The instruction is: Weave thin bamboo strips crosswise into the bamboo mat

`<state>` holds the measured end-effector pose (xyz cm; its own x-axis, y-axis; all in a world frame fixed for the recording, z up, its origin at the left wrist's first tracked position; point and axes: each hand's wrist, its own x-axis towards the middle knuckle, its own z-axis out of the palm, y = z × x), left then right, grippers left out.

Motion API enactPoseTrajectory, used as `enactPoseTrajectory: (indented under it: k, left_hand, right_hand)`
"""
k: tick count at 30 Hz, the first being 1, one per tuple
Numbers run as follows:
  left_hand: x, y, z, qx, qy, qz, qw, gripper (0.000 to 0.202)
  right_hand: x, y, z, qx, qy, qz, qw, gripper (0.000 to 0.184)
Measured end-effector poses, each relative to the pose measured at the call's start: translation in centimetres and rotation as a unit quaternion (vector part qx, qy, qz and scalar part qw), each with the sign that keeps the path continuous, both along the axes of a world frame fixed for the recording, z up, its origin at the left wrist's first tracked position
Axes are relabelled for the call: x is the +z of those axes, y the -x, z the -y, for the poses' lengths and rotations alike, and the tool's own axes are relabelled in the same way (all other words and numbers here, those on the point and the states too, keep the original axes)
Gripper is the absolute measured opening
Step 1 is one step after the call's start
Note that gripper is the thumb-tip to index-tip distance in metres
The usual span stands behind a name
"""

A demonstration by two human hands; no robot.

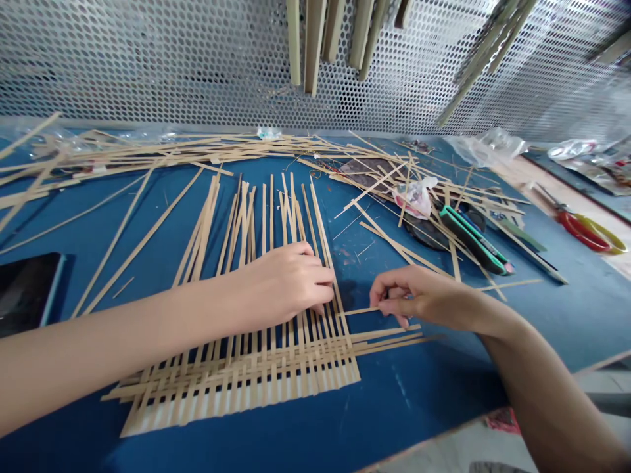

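A partly woven bamboo mat lies on the blue table, its long upright strips fanning away from me and several crosswise strips interlaced near its front edge. My left hand reaches across the uprights from the left, fingers curled closed on the strips at the right side; its fingertips are partly hidden. Between thumb and fingers, my right hand pinches a thin bamboo strip just right of the mat. That strip runs left into the rightmost uprights, toward my left fingers. Below my right hand, ends of woven cross strips stick out.
Loose bamboo strips are heaped along the back of the table. At the right lie a green-and-black utility knife, crumpled plastic and red-and-yellow-handled pliers. A dark tablet-like device is at the left. Behind rises a perforated metal panel.
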<state>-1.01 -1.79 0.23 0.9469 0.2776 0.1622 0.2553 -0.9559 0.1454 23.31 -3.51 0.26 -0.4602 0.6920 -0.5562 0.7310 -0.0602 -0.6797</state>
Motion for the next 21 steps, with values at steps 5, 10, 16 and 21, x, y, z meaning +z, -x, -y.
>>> enactPoseTrajectory:
  k: [5,10,16,21]
  left_hand:
    - [-0.07,0.04,0.08,0.004,0.007,-0.005,1.000,0.032]
    - [-0.25,0.08,0.09,0.000,-0.009,-0.005,1.000,0.030]
    - [-0.13,-0.06,0.18,0.002,-0.015,-0.013,1.000,0.028]
    - [-0.35,-0.04,0.11,-0.003,-0.026,0.000,1.000,0.033]
  right_hand:
    - [-0.01,-0.16,-0.11,-0.012,0.008,-0.009,1.000,0.011]
    - [0.05,-0.02,-0.02,-0.029,0.018,0.007,0.999,0.012]
    - [0.33,-0.05,0.04,-0.029,0.017,0.005,0.999,0.010]
    - [0.25,-0.27,0.08,-0.035,0.017,-0.007,0.999,0.010]
